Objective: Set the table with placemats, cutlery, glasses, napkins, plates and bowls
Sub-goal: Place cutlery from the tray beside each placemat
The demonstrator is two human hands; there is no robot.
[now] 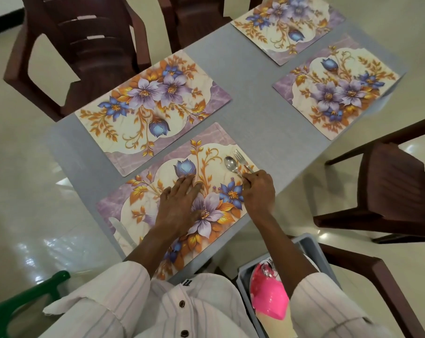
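Note:
Several floral placemats lie on the grey table (243,76). The nearest placemat (138,211) is right in front of me. My left hand (179,203) rests flat on its middle, fingers straight. My right hand (259,191) is at the mat's right end and grips the handles of a spoon (230,164) and a fork (239,156). Their heads lie on the mat, pointing away from me. A knife (120,230) lies at the mat's left end.
A grey bin (311,247) by my right side holds pink bowls (270,296) and more cutlery. Brown chairs stand at the far left (84,45) and the right (389,186). A green chair (24,306) is at the lower left.

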